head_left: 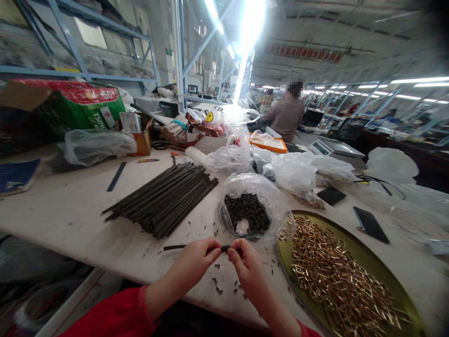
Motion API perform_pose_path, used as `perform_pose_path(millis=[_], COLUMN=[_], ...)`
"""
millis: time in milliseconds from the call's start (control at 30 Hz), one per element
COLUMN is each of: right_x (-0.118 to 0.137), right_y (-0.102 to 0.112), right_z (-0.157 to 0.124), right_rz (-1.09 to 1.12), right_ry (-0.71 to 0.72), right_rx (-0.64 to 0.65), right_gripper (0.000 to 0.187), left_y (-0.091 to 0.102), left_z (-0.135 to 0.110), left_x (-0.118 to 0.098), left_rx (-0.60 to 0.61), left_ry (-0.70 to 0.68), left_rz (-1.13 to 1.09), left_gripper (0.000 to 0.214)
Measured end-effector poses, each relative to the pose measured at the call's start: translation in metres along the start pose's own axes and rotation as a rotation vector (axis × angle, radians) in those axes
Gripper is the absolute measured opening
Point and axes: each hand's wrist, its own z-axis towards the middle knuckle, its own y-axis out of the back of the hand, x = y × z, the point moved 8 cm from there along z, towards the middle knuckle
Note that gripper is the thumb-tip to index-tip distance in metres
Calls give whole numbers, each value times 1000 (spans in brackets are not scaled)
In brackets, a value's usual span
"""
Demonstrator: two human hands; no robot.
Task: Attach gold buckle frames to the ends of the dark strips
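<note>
My left hand (201,256) is closed around a narrow black strip (174,247), whose tail sticks out to the left. Opposite it, my right hand (247,260) pinches the strip's other end, where a small dark piece shows between the fingertips; its exact shape is too small to make out. Just beyond my hands lies a clear plastic bag (280,206) of small black loop-like pieces (250,210). A bundle of long black strips (164,194) rests at the left. To the right, an olive-gold tray (379,267) holds a heap of gold rectangular metal rings (336,271).
Small black scraps (217,281) are scattered near the table edge. A phone (371,224) and a dark flat square (331,195) lie right of the bag. Plastic bags (294,171), a scale (336,150) and a cardboard box (142,140) stand behind. A seated person (286,114) is farther back.
</note>
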Motion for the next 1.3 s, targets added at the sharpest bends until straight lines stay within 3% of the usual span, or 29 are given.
perform_pose_path(millis=[100,267,467,633,733,833,933,1033,1300], right_x=[-1,-21,-27,-22,-15,-21,-26,-23,-24], right_y=[-1,-6,-12,-14,-8,-7,-25,-43,-36], right_z=[-1,4,0,-14,-19,-21,-25,-31,-40], right_rz=[-113,272,297,219,237,357,506,592,530], right_ry=[38,-178,-148,-82,-49,-162,-264,-255,-235], right_rx=[-1,81,-56,-123,-136,-126,57,210,14], right_gripper=[19,24,23,26,34,29,37,37,35], left_y=[-5,-13,-22,-24,-22,-20,-22,-22,-24], left_z=[-1,1,0,-6,-10,-15,-21,-26,-29], left_x=[4,7,13,13,10,3,-3,-5,20], left_rx=[25,45,-12,-23,13,55,112,133,133], left_ry=[11,25,120,108,114,77,53,58,117], left_rz=[56,-85,-368,-491,-506,-502,-495,-462,-259], left_gripper=[22,23,30,38,39,41,44,44,52])
